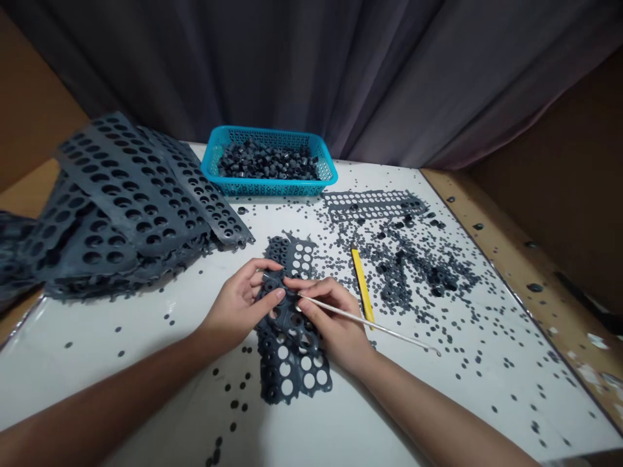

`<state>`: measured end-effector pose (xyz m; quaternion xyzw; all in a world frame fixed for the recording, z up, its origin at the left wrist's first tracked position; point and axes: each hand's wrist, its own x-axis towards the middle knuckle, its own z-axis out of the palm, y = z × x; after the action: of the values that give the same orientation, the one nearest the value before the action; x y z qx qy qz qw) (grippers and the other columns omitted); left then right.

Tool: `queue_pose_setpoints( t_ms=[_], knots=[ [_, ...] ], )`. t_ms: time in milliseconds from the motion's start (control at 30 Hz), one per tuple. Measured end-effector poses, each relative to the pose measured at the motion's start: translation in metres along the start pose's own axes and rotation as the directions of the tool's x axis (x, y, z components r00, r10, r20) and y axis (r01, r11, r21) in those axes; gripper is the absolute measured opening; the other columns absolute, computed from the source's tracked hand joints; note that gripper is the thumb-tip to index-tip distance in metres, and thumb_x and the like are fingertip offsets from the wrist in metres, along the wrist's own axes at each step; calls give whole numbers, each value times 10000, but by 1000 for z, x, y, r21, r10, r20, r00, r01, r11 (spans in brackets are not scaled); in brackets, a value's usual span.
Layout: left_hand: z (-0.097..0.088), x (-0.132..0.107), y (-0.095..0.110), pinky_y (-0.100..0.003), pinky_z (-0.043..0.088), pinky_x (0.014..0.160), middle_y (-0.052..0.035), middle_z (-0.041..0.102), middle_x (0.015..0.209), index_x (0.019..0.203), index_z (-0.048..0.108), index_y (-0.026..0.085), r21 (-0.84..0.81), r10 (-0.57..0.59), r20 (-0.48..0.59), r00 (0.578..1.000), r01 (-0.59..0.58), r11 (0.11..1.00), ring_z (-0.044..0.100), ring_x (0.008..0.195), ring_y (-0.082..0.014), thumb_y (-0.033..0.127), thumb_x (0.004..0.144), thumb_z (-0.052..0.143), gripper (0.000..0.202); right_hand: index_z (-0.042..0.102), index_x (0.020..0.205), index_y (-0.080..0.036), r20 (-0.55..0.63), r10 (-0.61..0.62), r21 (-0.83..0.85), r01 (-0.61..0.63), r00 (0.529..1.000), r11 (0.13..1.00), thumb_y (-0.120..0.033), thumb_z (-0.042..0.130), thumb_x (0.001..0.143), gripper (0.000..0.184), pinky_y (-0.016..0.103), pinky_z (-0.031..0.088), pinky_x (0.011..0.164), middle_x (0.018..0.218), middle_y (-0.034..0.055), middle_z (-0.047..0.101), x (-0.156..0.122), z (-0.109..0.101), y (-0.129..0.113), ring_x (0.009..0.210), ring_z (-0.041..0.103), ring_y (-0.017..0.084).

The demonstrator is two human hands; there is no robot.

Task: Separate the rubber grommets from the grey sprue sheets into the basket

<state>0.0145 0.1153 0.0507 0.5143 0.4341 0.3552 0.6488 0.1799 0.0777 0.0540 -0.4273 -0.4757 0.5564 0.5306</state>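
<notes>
Here, both hands [238, 303] touch the perforated grey sheet [286, 325] lying between them.

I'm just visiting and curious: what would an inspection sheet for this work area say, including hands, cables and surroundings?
Surface: white tabletop, strewn with small dark discs, thickest at right.
Job's things: dark holed sheet at the hands; thin rod with a hooked end; blue basket holding dark pieces; sheet pile at left.
Clutter: yellow tool lying among discs; pale scraps at the right edge.
Hands: left hand grips the sheet; right hand holds the rod.
Cables: nothing seen.
Surroundings: dark curtain behind; brown panel at right.
</notes>
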Motion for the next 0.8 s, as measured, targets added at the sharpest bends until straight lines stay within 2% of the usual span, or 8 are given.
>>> queue_pose_setpoints(
  t_ms=[333,500,700,800],
  knots=[
    [1,-1,0,-154,473,533,14,592,793,1036,466,233,51,2,-12,1000,-2,999,529,628,-81,284,817,593,258,599,799,-228,-10,-26,-29,26,1000,999,-186,636,797,55,350,504,856,1011,28,697,2,1,-1,970,642,159],
    [0,-1,0,-156,473,531,18,582,779,1035,464,237,50,5,-7,1000,-4,999,522,627,-81,286,817,592,257,592,805,-224,3,-152,-175,150,988,973,-170,603,819,57,369,506,847,1002,44,696,1,1,0,958,647,171],
    [-1,0,-1,-164,470,537,26,566,757,1043,464,238,75,9,-2,1000,-9,997,514,604,-77,287,823,583,254,593,829,-238,42,-307,-332,303,951,893,-120,587,818,118,380,518,817,1005,39,699,-1,2,1,944,651,180],
    [-1,0,-2,-173,474,536,24,563,764,1043,464,242,82,8,-1,1000,-8,997,522,625,-88,292,822,583,256,592,828,-239,58,-341,-396,335,938,855,-106,579,819,134,369,527,803,1012,36,700,-2,2,2,947,652,183]
  ],
)
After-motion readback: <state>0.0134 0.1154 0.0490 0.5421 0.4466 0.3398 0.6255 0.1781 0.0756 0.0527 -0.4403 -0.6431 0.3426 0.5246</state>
